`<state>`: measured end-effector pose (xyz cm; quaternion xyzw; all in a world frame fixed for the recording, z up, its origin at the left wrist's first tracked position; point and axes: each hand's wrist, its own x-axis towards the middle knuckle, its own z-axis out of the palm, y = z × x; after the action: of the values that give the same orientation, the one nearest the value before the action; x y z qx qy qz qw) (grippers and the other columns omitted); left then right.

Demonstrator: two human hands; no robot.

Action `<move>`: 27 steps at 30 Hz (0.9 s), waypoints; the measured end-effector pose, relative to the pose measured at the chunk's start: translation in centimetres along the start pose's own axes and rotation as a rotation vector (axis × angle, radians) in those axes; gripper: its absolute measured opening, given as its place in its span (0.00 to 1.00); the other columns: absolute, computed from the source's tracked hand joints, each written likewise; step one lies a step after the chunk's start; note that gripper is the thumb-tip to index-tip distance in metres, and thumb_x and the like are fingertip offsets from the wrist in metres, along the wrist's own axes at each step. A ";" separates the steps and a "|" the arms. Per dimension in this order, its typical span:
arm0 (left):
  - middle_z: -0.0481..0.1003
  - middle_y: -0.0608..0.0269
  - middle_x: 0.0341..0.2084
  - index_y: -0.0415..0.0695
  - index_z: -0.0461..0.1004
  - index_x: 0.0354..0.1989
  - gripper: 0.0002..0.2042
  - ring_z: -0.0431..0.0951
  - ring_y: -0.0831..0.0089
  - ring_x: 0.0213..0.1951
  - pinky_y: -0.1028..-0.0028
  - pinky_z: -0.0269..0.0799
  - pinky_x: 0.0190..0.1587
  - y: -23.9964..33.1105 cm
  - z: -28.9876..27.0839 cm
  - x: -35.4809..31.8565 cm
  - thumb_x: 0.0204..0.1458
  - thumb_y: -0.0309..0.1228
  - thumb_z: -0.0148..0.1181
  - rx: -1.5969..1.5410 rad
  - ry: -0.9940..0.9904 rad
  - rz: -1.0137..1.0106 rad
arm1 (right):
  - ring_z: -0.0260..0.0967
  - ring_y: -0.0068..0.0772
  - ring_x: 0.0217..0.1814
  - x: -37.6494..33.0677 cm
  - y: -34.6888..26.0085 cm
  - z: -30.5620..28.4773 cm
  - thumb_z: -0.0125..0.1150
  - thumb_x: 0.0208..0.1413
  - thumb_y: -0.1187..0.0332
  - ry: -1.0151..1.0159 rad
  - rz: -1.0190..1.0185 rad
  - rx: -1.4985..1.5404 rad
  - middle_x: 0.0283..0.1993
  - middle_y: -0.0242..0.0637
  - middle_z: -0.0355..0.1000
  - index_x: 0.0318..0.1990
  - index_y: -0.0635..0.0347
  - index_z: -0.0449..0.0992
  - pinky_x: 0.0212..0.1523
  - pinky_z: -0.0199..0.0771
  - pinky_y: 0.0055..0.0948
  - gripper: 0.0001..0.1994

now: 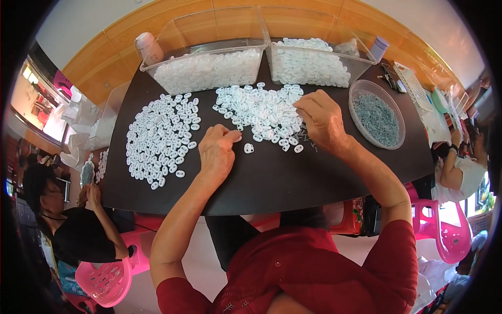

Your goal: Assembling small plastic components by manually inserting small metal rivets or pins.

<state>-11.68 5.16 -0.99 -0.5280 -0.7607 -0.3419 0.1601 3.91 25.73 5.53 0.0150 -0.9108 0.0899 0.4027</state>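
Note:
My left hand (217, 149) is closed over the dark table, its fingers pinched together. A bit of a small white plastic piece (238, 137) shows at its fingertips. My right hand (322, 119) reaches the right edge of a heap of white oval plastic pieces (261, 110), fingers bent and pressed together; what they pinch is hidden. One loose white piece (249, 148) lies between my hands. Several dark screws (306, 138) are scattered below my right hand. Left of my left hand, many white two-holed oval pieces (159, 138) lie spread out in a flat layer.
Two clear plastic bins (209, 65) of white pieces stand at the table's far side. A round tub (400, 137) of grey screws is at the right. Bottles (379, 48) stand by the bins. Co-workers sit at left (78, 230) and right, near pink chairs (107, 280).

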 end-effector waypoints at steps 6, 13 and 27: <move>0.69 0.59 0.21 0.43 0.76 0.29 0.04 0.72 0.61 0.30 0.66 0.66 0.32 0.7 -1.1 0.2 0.45 0.21 0.58 -0.102 0.038 -0.216 | 0.67 0.40 0.33 -1.4 -1.2 0.7 0.61 0.42 0.81 -0.040 0.024 0.043 0.30 0.39 0.71 0.30 0.64 0.75 0.32 0.69 0.32 0.06; 0.73 0.55 0.24 0.41 0.77 0.27 0.06 0.74 0.60 0.30 0.64 0.68 0.33 1.1 0.4 2.7 0.43 0.30 0.64 0.174 -0.114 -0.223 | 0.67 0.40 0.33 -2.6 -1.5 0.6 0.61 0.43 0.81 -0.088 0.035 0.057 0.31 0.39 0.71 0.30 0.64 0.75 0.32 0.69 0.32 0.06; 0.76 0.50 0.23 0.40 0.74 0.23 0.05 0.77 0.53 0.30 0.60 0.70 0.33 0.5 2.1 4.3 0.38 0.27 0.59 0.254 -0.214 -0.342 | 0.67 0.39 0.32 -5.5 -0.6 -2.9 0.62 0.43 0.79 -0.099 0.210 -0.025 0.29 0.38 0.70 0.30 0.61 0.76 0.32 0.68 0.32 0.06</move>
<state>-12.62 9.67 0.32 -0.4003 -0.8886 -0.2078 0.0834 9.81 25.38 3.44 -0.0812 -0.9271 0.1193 0.3460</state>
